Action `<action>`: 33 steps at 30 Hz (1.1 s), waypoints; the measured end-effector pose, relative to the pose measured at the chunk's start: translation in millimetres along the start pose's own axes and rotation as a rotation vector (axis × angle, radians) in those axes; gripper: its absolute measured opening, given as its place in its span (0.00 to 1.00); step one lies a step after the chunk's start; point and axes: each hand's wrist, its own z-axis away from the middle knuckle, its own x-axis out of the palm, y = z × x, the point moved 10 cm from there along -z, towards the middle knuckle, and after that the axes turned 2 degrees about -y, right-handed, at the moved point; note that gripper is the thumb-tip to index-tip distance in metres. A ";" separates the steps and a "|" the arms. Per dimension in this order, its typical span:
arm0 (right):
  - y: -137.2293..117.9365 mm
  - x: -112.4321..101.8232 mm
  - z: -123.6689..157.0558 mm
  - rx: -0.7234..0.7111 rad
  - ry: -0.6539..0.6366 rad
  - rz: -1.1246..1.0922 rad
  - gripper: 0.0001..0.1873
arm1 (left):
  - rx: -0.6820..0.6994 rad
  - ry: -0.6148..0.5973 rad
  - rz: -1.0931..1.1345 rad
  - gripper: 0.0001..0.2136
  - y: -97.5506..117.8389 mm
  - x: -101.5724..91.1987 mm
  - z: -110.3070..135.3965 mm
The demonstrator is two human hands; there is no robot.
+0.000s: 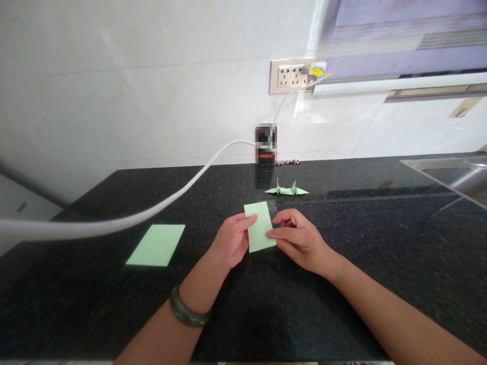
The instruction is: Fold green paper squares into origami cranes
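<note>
A light green sheet of paper (261,228), a narrow upright rectangle that looks folded, is held above the dark counter between both hands. My left hand (233,238) grips its left edge, thumb on the front face and the other fingers behind. At the lower right edge, my right hand (299,237) pinches the paper between thumb and fingers. Two green paper cranes (287,190) stand side by side on the counter just beyond the hands. To the left lies a stack of green paper (157,246).
A white cable (152,215) runs across the left foreground to a small blurred-out device (266,144) against the wall. Beside it lies a beaded string (289,162). Wall sockets (289,76) sit above, and a metal sink (456,175) is set into the counter (361,243) at right.
</note>
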 end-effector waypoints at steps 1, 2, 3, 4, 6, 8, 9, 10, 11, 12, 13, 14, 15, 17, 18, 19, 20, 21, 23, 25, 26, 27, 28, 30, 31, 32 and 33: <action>-0.9 0.1 -0.9 -0.002 -0.001 -0.019 0.12 | 0.024 -0.005 0.010 0.11 2.3 0.8 -0.2; -2.0 0.2 -1.8 -0.005 -0.003 -0.036 0.11 | 0.050 -0.004 0.015 0.11 4.9 1.0 -0.4; -3.2 0.2 -2.7 -0.007 -0.005 -0.050 0.10 | 0.073 0.001 0.016 0.12 7.1 0.9 -0.7; -4.2 0.2 -3.5 -0.007 -0.006 -0.064 0.09 | 0.093 0.009 0.013 0.12 9.0 0.3 -1.0; -3.6 -0.6 -4.5 0.017 0.008 -0.095 0.08 | 0.119 0.017 0.001 0.11 11.2 0.1 -1.6; 1.2 -2.2 -4.5 0.076 0.042 -0.125 0.06 | 0.134 0.008 -0.011 0.10 11.7 1.3 -1.8; 4.4 -3.2 -4.1 0.111 0.061 -0.135 0.06 | 0.140 0.005 -0.014 0.09 11.5 1.7 -1.8; 7.3 -4.2 -3.6 0.143 0.078 -0.140 0.06 | 0.143 -0.002 -0.013 0.09 11.0 2.4 -1.7; 9.3 -5.1 -3.3 0.163 0.090 -0.140 0.06 | 0.142 -0.010 -0.009 0.09 10.3 3.2 -1.6; 10.0 -5.7 -3.4 0.171 0.093 -0.139 0.06 | 0.141 -0.014 -0.001 0.09 9.6 3.7 -1.4; 9.4 -5.8 -3.7 0.166 0.088 -0.137 0.06 | 0.141 -0.011 0.007 0.09 9.2 3.5 -1.1; 7.7 -5.4 -4.2 0.152 0.074 -0.137 0.06 | 0.137 -0.006 0.011 0.10 8.7 3.3 -0.8; 5.1 -4.4 -4.8 0.130 0.053 -0.138 0.06 | 0.131 -0.006 0.007 0.10 8.0 3.5 -0.5; -1.1 -0.2 -5.4 0.081 -0.007 -0.140 0.06 | 0.111 -0.017 -0.025 0.12 5.9 5.1 0.1; -3.7 2.5 -5.4 0.062 -0.038 -0.139 0.06 | 0.101 -0.026 -0.046 0.13 4.8 6.1 0.3; -5.8 5.0 -5.3 0.048 -0.063 -0.139 0.06 | 0.094 -0.032 -0.065 0.14 3.8 6.6 0.5; -7.1 6.8 -5.1 0.040 -0.076 -0.138 0.06 | 0.092 -0.030 -0.081 0.14 3.4 6.3 0.6; -7.2 7.6 -5.1 0.041 -0.076 -0.138 0.06 | 0.098 -0.020 -0.091 0.14 3.7 5.2 0.6; -4.3 5.9 -5.3 0.067 -0.037 -0.144 0.05 | 0.118 -0.003 -0.102 0.13 5.4 3.5 0.5; 2.7 1.8 -5.1 0.126 0.027 -0.156 0.04 | 0.130 -0.002 -0.105 0.11 6.5 4.2 0.3; 7.8 0.0 -4.5 0.170 0.055 -0.165 0.04 | 0.133 0.000 -0.102 0.10 6.7 4.5 0.2; 13.5 -1.5 -3.5 0.219 0.082 -0.175 0.03 | 0.135 0.006 -0.098 0.09 6.6 4.6 0.1; 19.6 -2.9 -2.1 0.270 0.107 -0.186 0.03 | 0.134 0.014 -0.093 0.08 6.2 4.4 0.1; 31.2 -3.0 1.4 0.366 0.134 -0.214 0.06 | 0.126 0.022 -0.093 0.07 4.3 4.7 0.1; 36.4 -1.6 3.2 0.409 0.134 -0.231 0.08 | 0.116 0.018 -0.098 0.08 2.5 5.5 0.1; 41.1 0.8 5.0 0.448 0.126 -0.251 0.09 | 0.104 0.011 -0.105 0.09 0.3 6.5 0.0; 45.7 4.1 6.9 0.487 0.110 -0.274 0.11 | 0.093 0.006 -0.110 0.10 -1.7 7.2 -0.1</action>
